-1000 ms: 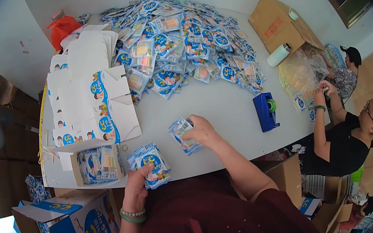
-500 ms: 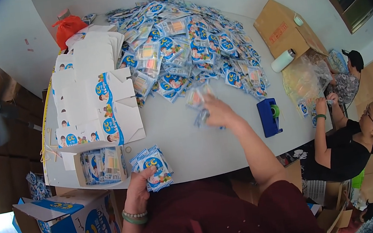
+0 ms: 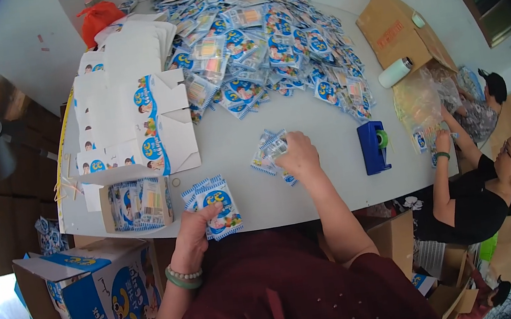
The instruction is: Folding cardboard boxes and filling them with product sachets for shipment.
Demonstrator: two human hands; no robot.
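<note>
A small bunch of blue-and-white packets (image 3: 220, 206) is in the left hand (image 3: 191, 229), at the near edge of the table, its thumb pressed on top and the fingers beneath mostly hidden. The right hand (image 3: 300, 155), farther in and to the right, has its fingers bent and closed on a second bunch of packets (image 3: 264, 153), which fans out to the left over the table (image 3: 227, 140). Left of the left hand is an open carton (image 3: 106, 208) with upright packets inside; a rubber band (image 3: 176, 182) lies just beside it. Beyond the carton, white flattened boxes (image 3: 114, 88) overlap along the left side. A big heap of packets (image 3: 248, 51) covers the far middle. To the right are a blue tape dispenser (image 3: 371, 151), a white bottle (image 3: 395, 73) lying on its side, and a brown cardboard box (image 3: 396, 25). A co-worker in black (image 3: 468, 209) sits near the right end.
</note>
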